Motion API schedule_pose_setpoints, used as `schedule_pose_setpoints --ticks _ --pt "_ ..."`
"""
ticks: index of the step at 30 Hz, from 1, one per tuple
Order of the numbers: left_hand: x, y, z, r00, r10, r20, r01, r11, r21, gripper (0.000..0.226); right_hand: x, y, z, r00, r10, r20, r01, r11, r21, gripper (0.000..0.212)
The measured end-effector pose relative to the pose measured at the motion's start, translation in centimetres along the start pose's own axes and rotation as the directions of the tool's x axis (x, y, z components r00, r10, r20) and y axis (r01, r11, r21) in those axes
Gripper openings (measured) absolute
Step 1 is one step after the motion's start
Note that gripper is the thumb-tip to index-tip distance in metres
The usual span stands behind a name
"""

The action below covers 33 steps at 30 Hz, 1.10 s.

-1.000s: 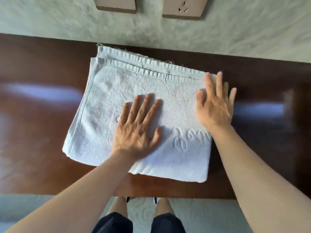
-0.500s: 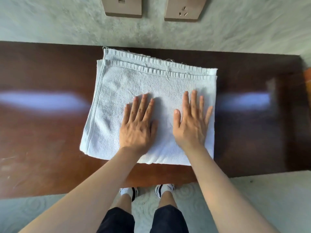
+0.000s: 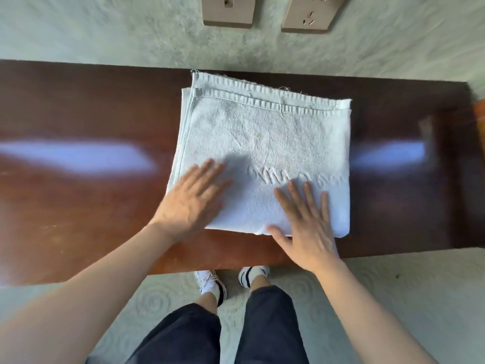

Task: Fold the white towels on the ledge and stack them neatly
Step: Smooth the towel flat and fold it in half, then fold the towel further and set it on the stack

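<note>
towel (image 3: 265, 143) – 1 | hands – 2: left hand (image 3: 191, 203), right hand (image 3: 307, 227) | wall plates – 2 (image 3: 227, 10) (image 3: 311, 13) | shoes – 2 (image 3: 210, 281) (image 3: 253, 274)

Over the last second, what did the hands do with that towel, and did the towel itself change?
Both hands slid back toward the person, smoothing the towel. The left hand moved to its near left corner; the right hand, earlier at the right edge, swept inward and now lies over the near edge. Both stay flat, gripping nothing. The towel remains folded in place on the ledge.

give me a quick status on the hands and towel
Left hand and right hand flat, fingers straight, on the towel's near edge. Folded white towel lies on ledge. Nothing in the way.
</note>
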State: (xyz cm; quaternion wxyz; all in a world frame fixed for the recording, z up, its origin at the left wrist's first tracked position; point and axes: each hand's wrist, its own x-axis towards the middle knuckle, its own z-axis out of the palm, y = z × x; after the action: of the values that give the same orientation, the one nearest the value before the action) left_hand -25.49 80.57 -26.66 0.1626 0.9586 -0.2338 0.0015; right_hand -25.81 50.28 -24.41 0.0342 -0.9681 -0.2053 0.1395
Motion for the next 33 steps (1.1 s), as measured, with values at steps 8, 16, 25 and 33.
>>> schedule_pose_setpoints --ticks 8,16,25,33 --pt "0.2 0.8 -0.2 0.982 0.158 0.108 -0.163 0.986 0.040 0.060 -1.0 3.7 -0.7 0.986 -0.116 -0.117 0.123 0.991 0.047 0.061" --pt "8.8 -0.4 -9.8 0.903 -0.142 0.406 0.224 0.961 -0.164 0.054 5.9 5.8 -12.0 0.933 0.014 0.361 -0.092 0.976 0.199 0.041" --pt "22.4 -6.6 -14.9 0.648 -0.254 0.718 0.522 0.834 -0.176 0.055 21.0 10.8 -20.1 0.807 -0.096 0.583 -0.140 0.928 0.347 0.061" --pt "26.2 -8.6 -8.9 0.829 -0.406 0.384 0.366 0.914 0.176 0.067 28.8 13.5 -16.5 0.933 0.043 0.356 -0.056 0.998 0.026 0.065"
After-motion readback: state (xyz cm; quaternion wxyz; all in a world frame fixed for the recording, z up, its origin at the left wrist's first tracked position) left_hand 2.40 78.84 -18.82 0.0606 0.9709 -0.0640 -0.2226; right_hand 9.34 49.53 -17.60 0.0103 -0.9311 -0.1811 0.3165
